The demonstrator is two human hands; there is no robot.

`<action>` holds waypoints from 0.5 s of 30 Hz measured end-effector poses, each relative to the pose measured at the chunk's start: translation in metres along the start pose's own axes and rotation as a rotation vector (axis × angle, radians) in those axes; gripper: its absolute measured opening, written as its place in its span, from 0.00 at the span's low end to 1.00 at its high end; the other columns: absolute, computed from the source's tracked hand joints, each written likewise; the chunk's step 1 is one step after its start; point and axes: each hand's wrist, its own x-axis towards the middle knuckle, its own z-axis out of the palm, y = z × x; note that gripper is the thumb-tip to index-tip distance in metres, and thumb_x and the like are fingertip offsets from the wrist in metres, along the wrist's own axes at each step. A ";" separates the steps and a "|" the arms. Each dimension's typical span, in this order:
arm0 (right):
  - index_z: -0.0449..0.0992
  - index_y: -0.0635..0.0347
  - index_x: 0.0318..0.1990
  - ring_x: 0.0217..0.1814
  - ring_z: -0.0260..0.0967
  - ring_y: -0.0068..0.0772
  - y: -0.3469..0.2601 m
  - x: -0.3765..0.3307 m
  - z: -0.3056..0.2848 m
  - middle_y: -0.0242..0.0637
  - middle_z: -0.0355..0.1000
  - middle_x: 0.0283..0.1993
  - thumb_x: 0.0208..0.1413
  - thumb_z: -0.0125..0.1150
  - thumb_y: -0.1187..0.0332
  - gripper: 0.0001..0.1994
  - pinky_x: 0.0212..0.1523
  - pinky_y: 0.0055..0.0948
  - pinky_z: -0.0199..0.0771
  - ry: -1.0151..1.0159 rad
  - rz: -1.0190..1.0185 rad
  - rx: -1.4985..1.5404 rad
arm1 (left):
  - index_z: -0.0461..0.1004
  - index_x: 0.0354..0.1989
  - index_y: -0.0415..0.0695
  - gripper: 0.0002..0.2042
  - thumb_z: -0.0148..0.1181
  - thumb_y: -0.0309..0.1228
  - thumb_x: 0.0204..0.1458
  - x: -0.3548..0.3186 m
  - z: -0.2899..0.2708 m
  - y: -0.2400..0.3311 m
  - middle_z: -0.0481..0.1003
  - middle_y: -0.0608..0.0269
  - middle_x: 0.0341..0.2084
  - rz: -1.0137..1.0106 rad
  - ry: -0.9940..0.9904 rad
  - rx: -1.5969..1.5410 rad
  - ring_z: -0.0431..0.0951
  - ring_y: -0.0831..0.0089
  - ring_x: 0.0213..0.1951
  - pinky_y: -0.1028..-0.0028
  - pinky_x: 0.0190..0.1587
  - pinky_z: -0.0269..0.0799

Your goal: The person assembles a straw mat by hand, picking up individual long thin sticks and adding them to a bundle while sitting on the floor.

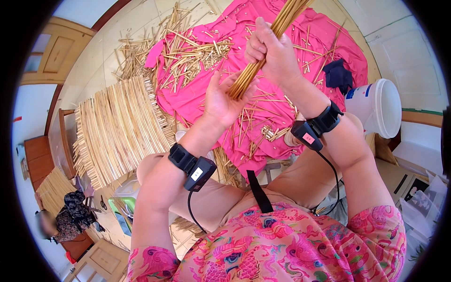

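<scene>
A bundle of thin, golden dry stalks (284,21) slants across the top middle, its upper end running out of view. My right hand (275,54) is wrapped round it at mid-length, thumb pointing up along the stalks. Below, my left hand (221,104) lies palm up with its thumb apart, the bundle's lower ends resting on the palm and fingers. Part of the left fingers is hidden behind the stalks. Under both hands a pink cloth (188,101) is spread, with many loose stalks and short cut pieces (202,55) scattered over it.
On the left stands a slatted stack of stalks (120,131) laid side by side. A white bucket (376,108) lies tipped at the right, near a dark blue cloth (337,76). A green tray (123,211) is at lower left; another person (73,218) sits beyond it.
</scene>
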 end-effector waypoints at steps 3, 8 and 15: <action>0.55 0.51 0.18 0.16 0.47 0.18 0.005 -0.008 0.011 0.23 0.47 0.15 0.60 0.47 0.57 0.19 0.19 0.22 0.52 0.040 0.000 -0.053 | 0.60 0.49 0.34 0.26 0.32 0.48 0.59 0.003 0.005 -0.001 0.67 0.44 0.45 0.071 0.095 -0.017 0.69 0.55 0.48 0.60 0.54 0.64; 0.53 0.51 0.18 0.16 0.45 0.18 0.006 -0.011 0.015 0.23 0.46 0.15 0.60 0.46 0.56 0.20 0.19 0.22 0.49 0.060 0.065 -0.021 | 0.60 0.51 0.34 0.25 0.34 0.46 0.59 0.003 -0.001 0.007 0.67 0.49 0.46 -0.081 0.021 0.138 0.66 0.59 0.51 0.62 0.56 0.61; 0.52 0.50 0.18 0.16 0.41 0.18 0.000 0.003 -0.002 0.22 0.43 0.15 0.61 0.43 0.55 0.21 0.18 0.21 0.47 -0.081 0.240 0.124 | 0.65 0.49 0.38 0.24 0.45 0.48 0.57 0.006 0.014 0.039 0.70 0.57 0.42 -0.026 -0.234 0.854 0.72 0.67 0.44 0.67 0.50 0.66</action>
